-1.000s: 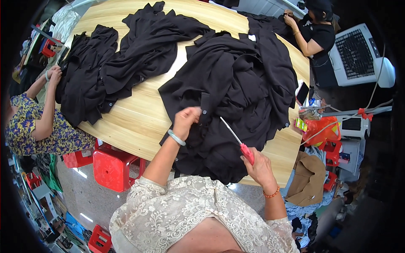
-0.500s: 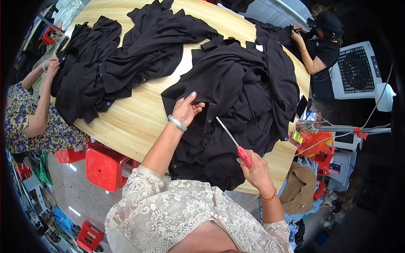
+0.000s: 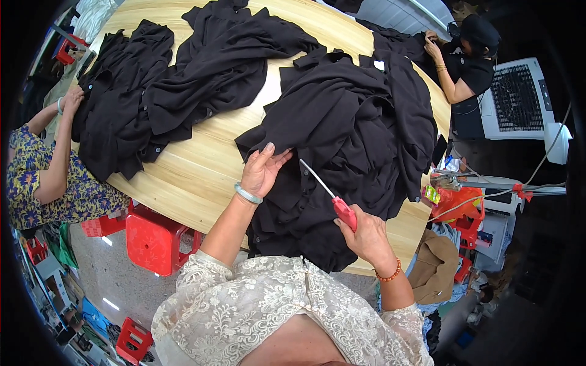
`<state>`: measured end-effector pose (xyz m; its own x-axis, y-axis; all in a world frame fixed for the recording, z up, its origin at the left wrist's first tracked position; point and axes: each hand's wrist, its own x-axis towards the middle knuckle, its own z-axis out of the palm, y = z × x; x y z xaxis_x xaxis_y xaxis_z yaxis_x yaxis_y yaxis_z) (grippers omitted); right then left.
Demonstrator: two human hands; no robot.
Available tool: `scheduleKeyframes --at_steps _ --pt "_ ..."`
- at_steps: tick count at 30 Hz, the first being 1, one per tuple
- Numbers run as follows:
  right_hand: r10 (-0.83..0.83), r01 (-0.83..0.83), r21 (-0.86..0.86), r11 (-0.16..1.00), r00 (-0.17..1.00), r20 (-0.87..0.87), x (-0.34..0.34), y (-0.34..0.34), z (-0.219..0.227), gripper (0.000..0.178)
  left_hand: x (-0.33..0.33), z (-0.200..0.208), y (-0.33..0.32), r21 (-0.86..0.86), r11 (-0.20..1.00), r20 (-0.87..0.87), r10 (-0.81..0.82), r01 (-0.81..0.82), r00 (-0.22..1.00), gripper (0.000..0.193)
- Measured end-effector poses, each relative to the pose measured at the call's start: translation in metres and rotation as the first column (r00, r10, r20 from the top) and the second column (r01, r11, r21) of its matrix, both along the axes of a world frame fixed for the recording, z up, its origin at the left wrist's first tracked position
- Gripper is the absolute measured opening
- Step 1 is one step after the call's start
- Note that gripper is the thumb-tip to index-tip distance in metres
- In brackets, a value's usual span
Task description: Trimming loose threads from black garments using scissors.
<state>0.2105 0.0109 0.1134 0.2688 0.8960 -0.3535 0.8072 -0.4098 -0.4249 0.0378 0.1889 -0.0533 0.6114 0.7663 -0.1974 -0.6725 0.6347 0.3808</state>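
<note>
A heap of black button-front garments point(image 3: 342, 116) lies on the wooden table before me. My left hand point(image 3: 264, 171), a pale bangle on its wrist, is at the heap's left edge. Its fingers are stretched out and the thumb is raised, against the dark cloth; whether they touch it is hard to tell. In my right hand point(image 3: 368, 239) is a red-handled tool point(image 3: 345, 213) with a slim straight metal shaft, its exact kind unclear. The shaft points up and left over the cloth, its tip close to my left fingertips and a row of small buttons.
More black garments point(image 3: 201, 79) cover the left of the round-edged table point(image 3: 210, 155). A person in a flowered top point(image 3: 58, 177) handles cloth there; another in black point(image 3: 467, 67) works at the far right. Red stools point(image 3: 149, 241) stand below. A metal clamp arm point(image 3: 482, 183) and cables are at right.
The tool's tip has moved up and left, nearer my left fingertips. My left hand has shifted slightly left and down, its thumb now more upright.
</note>
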Motion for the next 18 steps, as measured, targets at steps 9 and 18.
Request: scheduleKeyframes --at_steps 9,18 --pt "-0.059 0.067 0.089 0.994 0.995 -0.086 0.006 -0.008 -0.006 0.025 0.004 0.014 0.000 -0.045 0.982 -0.029 -0.184 0.182 0.983 0.022" --pt "-0.421 0.453 0.290 0.843 0.891 -0.168 0.022 -0.036 -0.026 0.022 0.005 0.117 0.218 0.251 0.967 0.116 0.005 -0.034 0.993 0.015"
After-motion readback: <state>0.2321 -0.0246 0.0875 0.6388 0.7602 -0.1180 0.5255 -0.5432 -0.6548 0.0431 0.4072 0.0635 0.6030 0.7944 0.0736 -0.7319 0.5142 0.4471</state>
